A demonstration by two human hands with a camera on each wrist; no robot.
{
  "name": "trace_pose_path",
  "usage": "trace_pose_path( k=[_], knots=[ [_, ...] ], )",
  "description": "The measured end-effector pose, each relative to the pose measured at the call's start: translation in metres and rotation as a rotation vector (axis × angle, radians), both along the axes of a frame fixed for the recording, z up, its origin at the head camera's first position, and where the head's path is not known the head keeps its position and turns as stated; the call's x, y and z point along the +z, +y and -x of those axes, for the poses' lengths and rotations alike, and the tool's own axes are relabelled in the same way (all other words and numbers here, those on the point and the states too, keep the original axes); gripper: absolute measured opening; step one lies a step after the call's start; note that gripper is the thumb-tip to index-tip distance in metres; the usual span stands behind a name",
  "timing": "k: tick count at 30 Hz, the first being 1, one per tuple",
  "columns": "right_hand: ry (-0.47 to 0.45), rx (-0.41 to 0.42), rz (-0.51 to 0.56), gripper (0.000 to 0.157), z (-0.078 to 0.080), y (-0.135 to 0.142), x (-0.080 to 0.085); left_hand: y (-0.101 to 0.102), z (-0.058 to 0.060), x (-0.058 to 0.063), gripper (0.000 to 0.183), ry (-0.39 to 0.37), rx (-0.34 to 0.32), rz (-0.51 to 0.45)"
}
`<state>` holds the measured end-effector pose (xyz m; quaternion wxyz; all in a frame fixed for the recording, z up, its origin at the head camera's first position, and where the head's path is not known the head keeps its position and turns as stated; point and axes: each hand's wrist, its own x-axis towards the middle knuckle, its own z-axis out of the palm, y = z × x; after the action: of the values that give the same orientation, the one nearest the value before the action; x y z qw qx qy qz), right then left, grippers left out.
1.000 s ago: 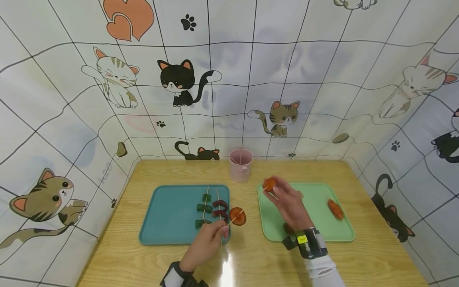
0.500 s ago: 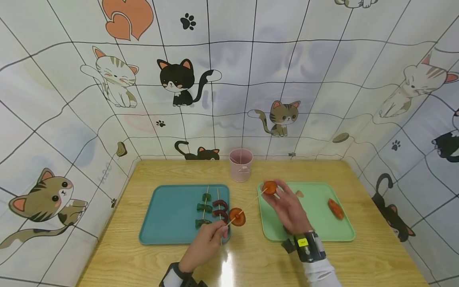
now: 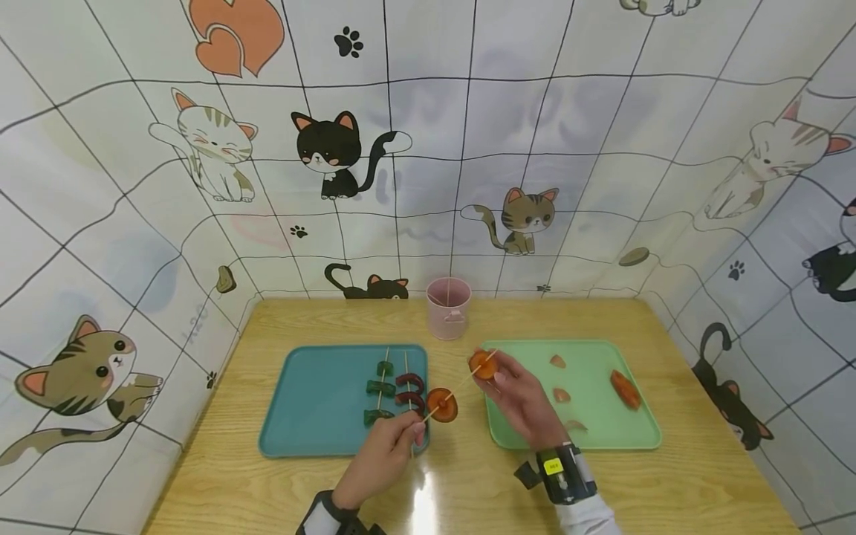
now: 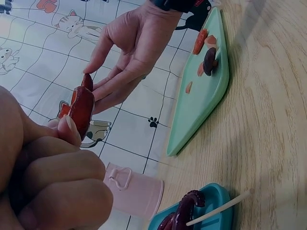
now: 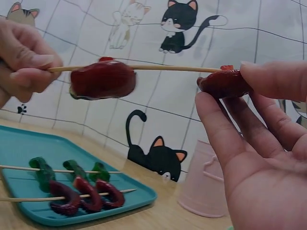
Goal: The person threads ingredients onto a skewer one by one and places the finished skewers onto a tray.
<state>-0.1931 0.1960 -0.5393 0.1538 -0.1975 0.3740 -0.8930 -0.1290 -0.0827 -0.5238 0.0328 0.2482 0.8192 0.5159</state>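
In the head view my left hand (image 3: 383,455) grips a thin wooden skewer (image 3: 461,385) near its end. A round orange-red food piece (image 3: 442,405), glossy and dark red in the wrist views, is threaded on it close to these fingers. Toward the skewer's far end, my right hand (image 3: 524,401) pinches a second orange-red piece (image 3: 483,365) between thumb and fingers. The skewer passes through this piece, and its tip sticks out beyond. In the right wrist view, a bare stretch of skewer (image 5: 168,68) separates both pieces, held above the table.
On the left, a teal tray (image 3: 314,401) bears a skewer of green pieces (image 3: 381,388) and one of dark red tentacles (image 3: 410,383). A green tray (image 3: 602,431) at right holds an orange-red piece (image 3: 625,389) and several pinkish bits (image 3: 560,394). A pink bucket (image 3: 448,312) stands behind.
My right hand has moved left and toward me, sliding the second piece along the skewer, so the tip now protrudes past it. The left hand stays nearly still.
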Motion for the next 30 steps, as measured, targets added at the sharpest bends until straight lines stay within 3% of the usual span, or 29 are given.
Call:
trace_pose_path(
  k=[3, 9, 19, 24, 30],
  knots=[
    [0.019, 0.004, -0.062, 0.046, -0.006, -0.008, -0.005, 0.0, -0.001, 0.0, 0.028, -0.023, 0.004, 0.007],
    [-0.014, 0.029, -0.047, 0.046, -0.014, -0.02, -0.015, 0.0, -0.002, 0.001, 0.029, -0.044, 0.006, 0.014],
    [-0.012, 0.039, -0.129, 0.043, -0.013, -0.02, -0.02, -0.003, -0.003, 0.0, 0.028, -0.058, 0.0, 0.042],
    [0.114, -0.007, -0.392, 0.041, -0.008, -0.007, -0.016, -0.006, -0.003, 0.0, 0.031, -0.067, 0.001, 0.043],
    [0.193, -0.166, -0.804, 0.049, -0.001, 0.024, -0.005, -0.01, 0.0, -0.003, 0.032, -0.04, 0.017, 0.046]
  ],
)
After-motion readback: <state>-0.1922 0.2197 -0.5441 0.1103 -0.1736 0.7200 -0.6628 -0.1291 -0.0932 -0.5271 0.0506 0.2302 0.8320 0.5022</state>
